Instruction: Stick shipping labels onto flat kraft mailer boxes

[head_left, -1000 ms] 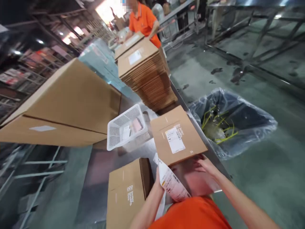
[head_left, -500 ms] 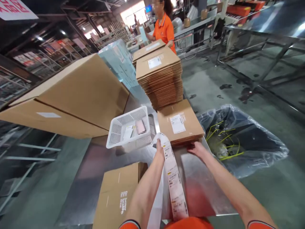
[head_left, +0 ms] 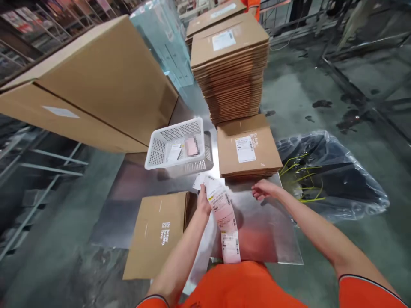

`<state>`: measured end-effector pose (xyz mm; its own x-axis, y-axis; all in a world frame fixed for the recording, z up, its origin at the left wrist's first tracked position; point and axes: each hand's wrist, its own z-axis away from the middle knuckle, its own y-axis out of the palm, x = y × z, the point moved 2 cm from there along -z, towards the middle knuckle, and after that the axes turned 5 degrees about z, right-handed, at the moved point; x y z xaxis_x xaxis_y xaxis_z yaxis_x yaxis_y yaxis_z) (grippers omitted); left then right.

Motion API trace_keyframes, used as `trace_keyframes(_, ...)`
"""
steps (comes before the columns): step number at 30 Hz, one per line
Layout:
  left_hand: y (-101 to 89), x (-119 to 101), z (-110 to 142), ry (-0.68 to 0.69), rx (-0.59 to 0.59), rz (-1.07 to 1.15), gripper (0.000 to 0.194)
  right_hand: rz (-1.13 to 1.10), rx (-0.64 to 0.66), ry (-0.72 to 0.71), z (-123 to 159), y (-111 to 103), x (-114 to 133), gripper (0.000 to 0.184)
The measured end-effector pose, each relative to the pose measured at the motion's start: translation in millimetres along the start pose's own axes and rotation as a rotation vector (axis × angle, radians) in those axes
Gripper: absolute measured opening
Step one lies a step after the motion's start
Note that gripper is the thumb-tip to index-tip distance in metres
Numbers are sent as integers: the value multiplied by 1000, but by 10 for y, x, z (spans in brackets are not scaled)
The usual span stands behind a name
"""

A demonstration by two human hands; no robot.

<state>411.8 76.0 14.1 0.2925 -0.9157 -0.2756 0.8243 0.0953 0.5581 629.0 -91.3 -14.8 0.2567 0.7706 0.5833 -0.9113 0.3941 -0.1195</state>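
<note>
My left hand [head_left: 204, 201] grips a long strip of printed white shipping labels [head_left: 222, 218], which hangs down toward my orange shirt. My right hand [head_left: 263, 189] holds nothing, its fingers spread just over the steel table top [head_left: 266, 231]. It is close to the front edge of a low stack of flat cardboard mailers [head_left: 247, 147], which carries a white label. To the left of my left hand lies a flat cardboard mailer with white print [head_left: 157, 233].
A white plastic basket [head_left: 176, 147] holding papers stands on the table. Behind it rise a tall stack of flat cartons [head_left: 229, 72] and a large carton [head_left: 90, 85]. A black bin bag [head_left: 330, 179] with yellow straps sits on the floor at right. A co-worker's orange sleeve [head_left: 253, 4] shows at the top.
My view has tilted downward, so the co-worker has mostly left the frame. My right hand has drawn back from the mailer stack, and the label strip now sits higher and looks shorter.
</note>
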Motion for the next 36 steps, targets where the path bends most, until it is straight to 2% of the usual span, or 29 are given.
trace_keyframes(3, -193, -63, 433, -1, 14, -89, 57, 233, 40, -108, 8, 156, 225, 13)
trace_keyframes(6, -320, -161, 826, 135, 26, -193, 58, 402, 25, -256, 43, 232, 547, 15)
trace_keyframes(9, -420, -214, 1152, 242, 103, -329, 66, 548, 105, -359, 284, 411, 866, 10)
trace_keyframes(11, -498, -202, 1322, 265, 142, -447, 67, 568, 241, -452, 552, 653, 1121, 32)
trace_keyframes(14, -636, -157, 1516, 287, 181, -598, 63, 451, 529, -620, 978, 1154, 1564, 64)
trace_keyframes(16, -746, -129, 1621, 283, 227, -644, 63, 459, 675, -672, 1190, 1511, 1796, 68)
trace_keyframes(19, -968, -104, 1769, 255, 253, -625, 64, 587, 711, -643, 1343, 1969, 1933, 50)
trace_keyframes(21, -1142, -94, 1873, 195, 274, -522, 61, 620, 611, -650, 1383, 2188, 1921, 43)
trace_keyframes(24, -1392, -139, 2063, 124, 378, -275, 66, 671, 405, -699, 1466, 2427, 1809, 46)
trace_keyframes(26, -1550, -240, 2204, 141, 444, -181, 77, 696, 406, -655, 1575, 2591, 1663, 49)
trace_keyframes(28, -1713, -385, 2338, 187, 492, -162, 83, 695, 468, -586, 1727, 2785, 1475, 52)
trace_keyframes(30, -1897, -539, 2450, 222, 538, -163, 86, 692, 475, -554, 1904, 3012, 1269, 53)
trace_keyframes(34, -2375, -772, 2606, 235, 533, -177, 96, 704, 414, -549, 2243, 3553, 861, 51)
trace_keyframes(36, -2652, -827, 2687, 212, 521, -248, 95, 700, 329, -583, 2374, 3813, 694, 50)
